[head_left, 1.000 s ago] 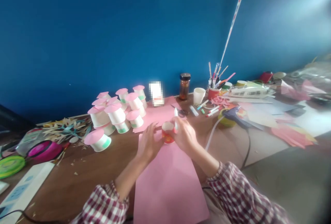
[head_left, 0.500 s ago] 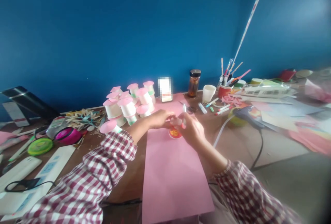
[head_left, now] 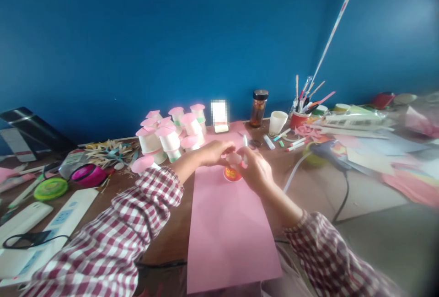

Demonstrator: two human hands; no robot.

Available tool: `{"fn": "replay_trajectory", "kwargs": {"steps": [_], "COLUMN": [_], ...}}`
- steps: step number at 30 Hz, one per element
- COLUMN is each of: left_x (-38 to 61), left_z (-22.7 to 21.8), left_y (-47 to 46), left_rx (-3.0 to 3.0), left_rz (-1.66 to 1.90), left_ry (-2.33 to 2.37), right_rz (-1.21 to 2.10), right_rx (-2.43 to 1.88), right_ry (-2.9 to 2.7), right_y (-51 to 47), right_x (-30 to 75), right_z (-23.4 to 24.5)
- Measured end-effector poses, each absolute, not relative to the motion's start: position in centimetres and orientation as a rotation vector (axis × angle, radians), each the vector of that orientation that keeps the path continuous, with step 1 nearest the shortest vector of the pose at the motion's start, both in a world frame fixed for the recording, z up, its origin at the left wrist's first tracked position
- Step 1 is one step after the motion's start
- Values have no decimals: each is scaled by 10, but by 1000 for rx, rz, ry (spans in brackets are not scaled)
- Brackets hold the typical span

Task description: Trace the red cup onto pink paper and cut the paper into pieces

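Note:
My left hand [head_left: 216,152] and my right hand [head_left: 256,169] meet above the far part of a long pink paper sheet [head_left: 233,233]. Between their fingertips is a small pale pink piece [head_left: 233,158], apparently paper, pinched from both sides. Just below it, a round red thing with a yellow pattern [head_left: 233,174] rests on the sheet, partly covered by the fingers. A white pointed nozzle [head_left: 244,140] rises behind my right fingers; what it belongs to is hidden. Left of my left hand stand several white paper cups topped with pink paper [head_left: 168,139].
At the back are a dark-lidded jar [head_left: 259,108], a white cup [head_left: 277,122] and a red cup of brushes [head_left: 299,119]. Markers [head_left: 295,144] and a glue gun [head_left: 329,153] lie to the right. A power strip [head_left: 65,217] lies at left.
The view has shifted slightly. My hands stay together around the pale pink piece, and a little more of the red and yellow thing below shows.

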State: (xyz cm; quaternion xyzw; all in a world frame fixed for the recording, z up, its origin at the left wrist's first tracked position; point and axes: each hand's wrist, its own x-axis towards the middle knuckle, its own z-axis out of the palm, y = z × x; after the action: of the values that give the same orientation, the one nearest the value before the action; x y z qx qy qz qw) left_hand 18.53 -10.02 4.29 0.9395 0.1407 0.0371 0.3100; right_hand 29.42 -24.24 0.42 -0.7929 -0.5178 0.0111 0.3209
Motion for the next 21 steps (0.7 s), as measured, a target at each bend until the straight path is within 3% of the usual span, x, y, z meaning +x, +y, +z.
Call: {"fn": "replay_trajectory", "kwargs": {"steps": [5,10,15,21], "left_x": [187,190,191,192], "left_z": [41,44,47,42], "left_y": [-97,-97,-97,-92], "left_rx": [2490,2588,2549,2600], "left_rz": [112,79,30,-19], "left_ry": [361,260,204,188], "right_rz": [-119,-338,-304,-328], "right_rx": [-1998,-1627,-1481,-1565], "right_ry": [-1364,-1413,-1770,-2054], "right_y": [-259,-307,-339,-309], "right_x": [301,299,284,262], "right_z": [7,-3,-19,-29]}}
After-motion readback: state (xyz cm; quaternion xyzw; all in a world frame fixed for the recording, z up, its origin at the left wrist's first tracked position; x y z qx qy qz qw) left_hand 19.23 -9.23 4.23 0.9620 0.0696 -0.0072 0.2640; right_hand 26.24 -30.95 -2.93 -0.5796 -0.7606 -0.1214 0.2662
